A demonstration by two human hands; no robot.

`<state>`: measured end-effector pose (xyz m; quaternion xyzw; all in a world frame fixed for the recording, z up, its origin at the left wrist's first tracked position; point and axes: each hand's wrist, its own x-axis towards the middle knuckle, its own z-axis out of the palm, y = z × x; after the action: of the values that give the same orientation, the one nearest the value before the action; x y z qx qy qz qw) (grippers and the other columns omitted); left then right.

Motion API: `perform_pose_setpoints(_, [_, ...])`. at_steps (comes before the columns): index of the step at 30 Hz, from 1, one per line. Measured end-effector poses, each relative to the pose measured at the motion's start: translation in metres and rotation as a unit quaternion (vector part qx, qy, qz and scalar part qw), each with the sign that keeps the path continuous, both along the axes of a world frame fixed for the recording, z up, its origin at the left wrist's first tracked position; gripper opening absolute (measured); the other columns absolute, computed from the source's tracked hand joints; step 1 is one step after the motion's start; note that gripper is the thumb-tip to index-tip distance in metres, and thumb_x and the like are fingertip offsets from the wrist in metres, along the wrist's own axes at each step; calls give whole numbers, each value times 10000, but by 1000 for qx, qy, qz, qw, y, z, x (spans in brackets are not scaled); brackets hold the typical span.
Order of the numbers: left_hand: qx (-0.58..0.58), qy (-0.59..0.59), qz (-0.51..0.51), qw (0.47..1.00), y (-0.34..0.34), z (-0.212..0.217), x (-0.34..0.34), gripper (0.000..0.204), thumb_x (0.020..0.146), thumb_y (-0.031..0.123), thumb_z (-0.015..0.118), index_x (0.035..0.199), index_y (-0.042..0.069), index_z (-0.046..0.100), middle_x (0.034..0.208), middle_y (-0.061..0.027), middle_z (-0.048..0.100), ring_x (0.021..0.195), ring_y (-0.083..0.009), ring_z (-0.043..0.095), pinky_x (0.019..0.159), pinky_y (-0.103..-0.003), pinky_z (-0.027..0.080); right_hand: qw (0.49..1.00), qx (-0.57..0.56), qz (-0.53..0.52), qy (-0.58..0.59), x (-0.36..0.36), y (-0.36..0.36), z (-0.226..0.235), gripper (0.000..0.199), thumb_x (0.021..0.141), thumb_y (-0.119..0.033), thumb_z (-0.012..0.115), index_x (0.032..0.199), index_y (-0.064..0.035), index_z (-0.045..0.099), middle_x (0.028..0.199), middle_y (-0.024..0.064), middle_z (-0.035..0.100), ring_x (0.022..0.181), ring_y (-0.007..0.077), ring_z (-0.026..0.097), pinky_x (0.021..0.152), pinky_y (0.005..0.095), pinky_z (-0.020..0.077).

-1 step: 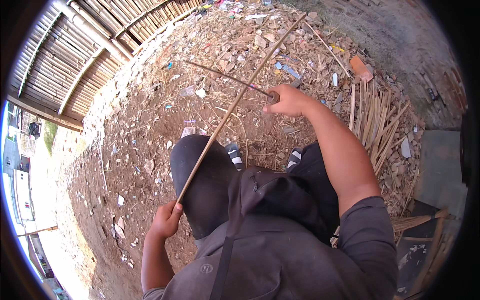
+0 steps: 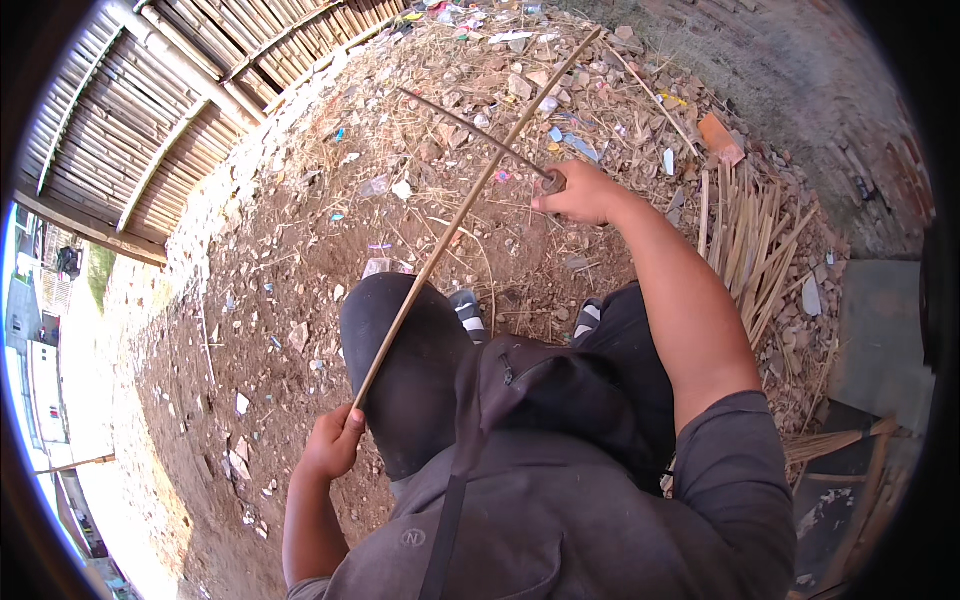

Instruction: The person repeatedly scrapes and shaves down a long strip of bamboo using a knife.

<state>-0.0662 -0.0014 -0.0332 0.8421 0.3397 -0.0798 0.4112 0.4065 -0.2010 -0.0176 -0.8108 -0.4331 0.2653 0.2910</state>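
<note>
My left hand (image 2: pixel 334 442) is closed around the near end of a long, thin bamboo strip (image 2: pixel 437 250). The strip slants up across my left knee (image 2: pixel 400 310) to the far right. In my right hand (image 2: pixel 583 193) is the wooden handle of a narrow-bladed knife (image 2: pixel 452 116), its dark blade pointing to the far left. Blade and strip cross in the strip's upper half. I cannot tell whether the edge cuts into it.
A pile of split bamboo strips (image 2: pixel 745 245) lies at the right, near an orange brick piece (image 2: pixel 721 138). Stones and litter cover the dirt ground (image 2: pixel 280 300). A bamboo slat wall (image 2: pixel 90 110) stands at the far left. A grey panel (image 2: pixel 880 340) is at the right edge.
The knife blade has swung slightly, its tip now farther away and more to the right. The bamboo strip's far end has shifted a little to the left. My left hand stays in place.
</note>
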Motion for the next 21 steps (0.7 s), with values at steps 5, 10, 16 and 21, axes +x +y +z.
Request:
perform_pose_setpoints(5, [-69,-10,13,997,4,-1,-5,525,1053,475,478,815,19,583,658,-19,544,613,-116,478,562,-328,415,993,29,-54,-96,-2,0,-14,323,816,-348,780,929,-61,685,741,85,660,692,237,629,653,391,470])
perform_pose_setpoints(10, [-227,-3,56,972,7,-1,-12,534,1061,517,430,778,79,546,632,25,477,563,-81,422,516,-277,365,987,-70,123,-80,-41,11,4,403,801,-353,780,1054,-50,702,856,135,707,799,300,672,742,420,509])
perform_pose_setpoints(16, [-285,42,56,956,8,11,1,550,1064,541,390,780,88,520,615,40,455,537,-86,419,497,-269,354,998,-11,-47,-49,-8,10,-20,510,768,-369,803,1108,-4,695,899,177,715,872,315,695,795,413,528])
perform_pose_setpoints(21, [-265,33,22,964,-1,0,-11,629,1010,665,378,826,86,542,624,21,457,520,-113,433,488,-282,360,983,-57,101,-143,-42,23,8,337,775,-341,778,963,-75,691,800,152,683,809,337,684,752,434,528])
